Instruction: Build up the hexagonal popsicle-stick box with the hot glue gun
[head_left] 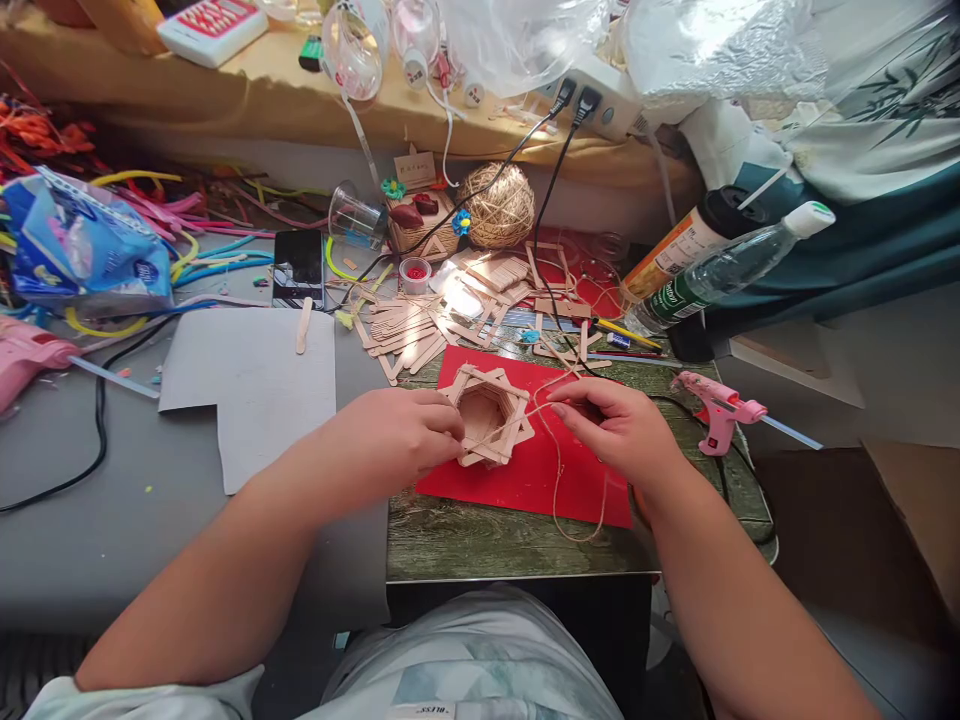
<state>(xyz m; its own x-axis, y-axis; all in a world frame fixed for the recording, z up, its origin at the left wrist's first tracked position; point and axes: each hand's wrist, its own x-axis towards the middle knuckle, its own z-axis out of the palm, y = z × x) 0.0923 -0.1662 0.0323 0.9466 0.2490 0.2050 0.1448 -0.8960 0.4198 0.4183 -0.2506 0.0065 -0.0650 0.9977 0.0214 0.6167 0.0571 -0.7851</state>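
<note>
A star-shaped pot (517, 415) built of stacked wooden craft sticks stands on a red sheet (577, 470). Across its top runs a thin jute twine (556, 490), which also loops over the sheet to the right. My left hand (420, 435) is closed at the pot's left side, its fingertips pinching the twine near the rim. To the right, my right hand (611, 420) pinches the same twine between thumb and forefinger. The stretch between the two hands crosses the pot's opening. My left fingertips are partly hidden behind the hand.
Loose craft sticks (412, 335) lie behind the pot, near a twine ball (496, 205). Pink glue guns rest at the right (724, 410) and far left (30, 355). A plastic bottle (720, 265) leans at the back right. Black cords (551, 220) hang down from a power strip (607, 105).
</note>
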